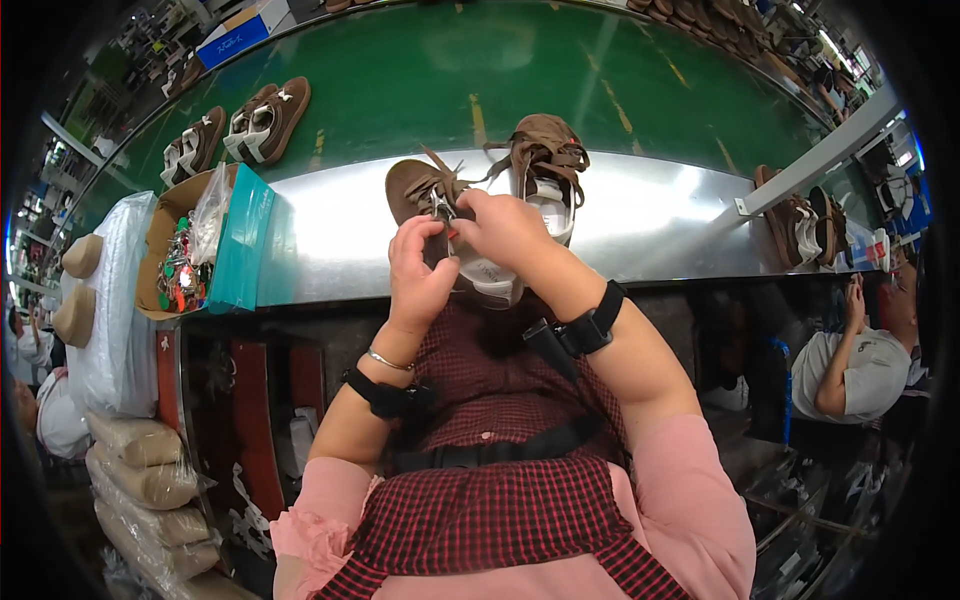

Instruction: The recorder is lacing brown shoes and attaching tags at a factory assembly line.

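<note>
A brown lace-up shoe (408, 186) rests on the metal bench, its toe pointing away and its pale insole partly covered by my hands. Over its laces sits a small silver metal clip (441, 206) with a dark piece hanging below it. My left hand (416, 278) is closed, thumb and fingers pinching that dark piece. From the right, my right hand (505, 232) reaches across the shoe, fingers bent together at the clip and laces; what they grip is hidden. Just right of it stands the matching brown shoe (545, 140) with loose laces.
An open cardboard box (150, 265) of colourful metal trinkets stands left, against a teal box (245, 240). Brown-and-white shoes (270, 122) sit on the green belt (400, 90). A grey metal post (830, 145) slants at right, near more shoes (790, 220). Another person (855, 370) sits beyond.
</note>
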Motion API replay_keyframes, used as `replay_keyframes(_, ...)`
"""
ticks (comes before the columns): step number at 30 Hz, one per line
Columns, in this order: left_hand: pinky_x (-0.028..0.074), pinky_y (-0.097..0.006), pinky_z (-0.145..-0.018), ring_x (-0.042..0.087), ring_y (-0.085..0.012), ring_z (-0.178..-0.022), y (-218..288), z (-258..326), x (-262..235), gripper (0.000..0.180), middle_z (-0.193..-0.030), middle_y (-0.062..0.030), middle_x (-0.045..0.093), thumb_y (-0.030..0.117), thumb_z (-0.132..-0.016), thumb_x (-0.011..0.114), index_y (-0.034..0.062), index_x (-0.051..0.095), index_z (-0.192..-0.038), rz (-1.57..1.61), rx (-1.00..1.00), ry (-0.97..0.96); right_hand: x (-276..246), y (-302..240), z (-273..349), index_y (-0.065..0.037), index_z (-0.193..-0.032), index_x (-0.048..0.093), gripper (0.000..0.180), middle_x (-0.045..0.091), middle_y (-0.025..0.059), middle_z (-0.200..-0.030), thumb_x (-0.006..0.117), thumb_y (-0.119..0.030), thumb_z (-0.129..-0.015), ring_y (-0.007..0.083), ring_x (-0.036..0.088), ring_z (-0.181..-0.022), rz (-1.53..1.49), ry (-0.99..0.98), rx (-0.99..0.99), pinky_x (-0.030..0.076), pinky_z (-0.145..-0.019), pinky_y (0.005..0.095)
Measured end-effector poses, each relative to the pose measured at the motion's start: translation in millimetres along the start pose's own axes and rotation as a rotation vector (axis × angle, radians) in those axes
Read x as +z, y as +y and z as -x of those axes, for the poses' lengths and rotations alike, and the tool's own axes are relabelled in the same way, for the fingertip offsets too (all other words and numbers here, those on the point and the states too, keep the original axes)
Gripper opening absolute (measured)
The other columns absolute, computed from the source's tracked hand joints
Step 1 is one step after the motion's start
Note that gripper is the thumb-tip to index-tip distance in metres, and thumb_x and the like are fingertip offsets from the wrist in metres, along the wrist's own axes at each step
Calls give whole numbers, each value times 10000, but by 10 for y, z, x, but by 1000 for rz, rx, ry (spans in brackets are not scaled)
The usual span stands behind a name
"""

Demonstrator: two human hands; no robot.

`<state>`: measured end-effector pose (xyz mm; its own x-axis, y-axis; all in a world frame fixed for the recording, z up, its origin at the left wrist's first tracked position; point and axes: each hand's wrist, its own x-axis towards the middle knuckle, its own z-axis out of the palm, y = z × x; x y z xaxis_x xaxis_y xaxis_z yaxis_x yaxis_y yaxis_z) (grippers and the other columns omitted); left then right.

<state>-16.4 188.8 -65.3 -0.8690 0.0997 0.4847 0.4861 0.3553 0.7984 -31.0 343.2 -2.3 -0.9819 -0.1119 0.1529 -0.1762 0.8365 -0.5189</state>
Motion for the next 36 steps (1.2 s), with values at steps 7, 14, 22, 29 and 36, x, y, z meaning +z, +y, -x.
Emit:
replay_keyframes(7,358,-397,-1001,465,-319,-1141,20,33,51,362,-1211,-141,539,38,-681,632,35,577,-1039,27,15,20,152,-75,-82,-53,-828,585,157,677,121,-749,572,-198,-769,333,658,-704,281,-41,-14,521,-638,413)
replay_keyframes(14,351,-393,-1012,466,-313,-1153,33,-39,-23,363,-1213,-138,542,52,-675,625,44,578,-1034,43,0,-22,-84,172,-50,-24,-882,673,241,666,59,-767,653,-250,-801,184,637,-674,-726,-14,153,493,-599,314)
replay_keyframes(22,421,-351,-909,534,-265,-1048,54,-173,-19,320,-1128,-133,579,86,-741,634,29,578,-1051,76,-169,-63,-223,163,-45,-76,-897,566,75,669,48,-802,600,-141,-890,66,555,-549,-1131,-205,387,415,-480,185)
replay_keyframes(29,475,-283,-781,574,-144,-865,103,-423,-75,195,-947,-77,620,91,-826,642,-2,620,-996,-72,-97,-111,-114,199,25,-56,-886,560,104,613,13,-765,621,-139,-875,56,530,-570,-979,-243,244,424,-503,188)
replay_keyframes(36,480,-229,-715,582,-102,-783,-9,-506,-239,136,-861,-45,648,7,-853,572,-25,637,-967,156,-341,-43,-93,325,9,-21,-938,590,164,583,23,-750,646,-135,-835,96,547,-597,-1050,-69,297,463,-539,257)
